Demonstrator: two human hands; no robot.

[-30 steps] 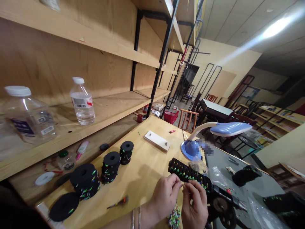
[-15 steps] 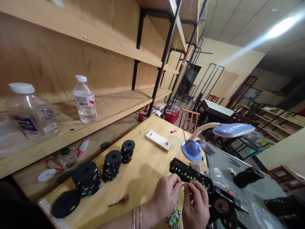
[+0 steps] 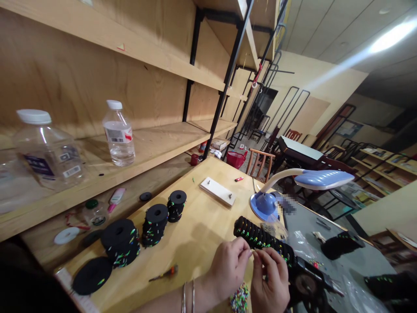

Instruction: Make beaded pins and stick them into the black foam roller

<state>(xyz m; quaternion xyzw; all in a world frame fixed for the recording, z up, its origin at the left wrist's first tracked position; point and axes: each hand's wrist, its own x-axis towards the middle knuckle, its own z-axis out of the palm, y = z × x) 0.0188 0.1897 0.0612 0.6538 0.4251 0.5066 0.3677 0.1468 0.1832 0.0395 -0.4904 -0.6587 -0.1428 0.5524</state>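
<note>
My left hand (image 3: 230, 263), with two bangles at the wrist, is closed in a pinch above the table. My right hand (image 3: 270, 280) pinches close beside it, the fingertips of both almost meeting. Whatever lies between the fingertips is too small to make out. Below and between the hands is a pile of tiny multicoloured pieces (image 3: 239, 298). Just beyond them lies a black ribbed roll (image 3: 257, 234) dotted with coloured bits, its near end by a dark machine part (image 3: 306, 282). A small tool with an orange end (image 3: 171, 271) rests left of my forearm.
Stacks of black discs (image 3: 120, 239) with coloured bits line the table's left side. A white board with two screws (image 3: 216, 191) and a blue lamp (image 3: 263, 206) stand farther back. Bottles (image 3: 119, 139) are on the wooden shelf. Plastic bags and black rolls (image 3: 342, 245) lie right.
The view has shifted slightly, so most things sit a little farther right. Both hands keep their pinch, fingertips close together; nothing else has visibly moved.
</note>
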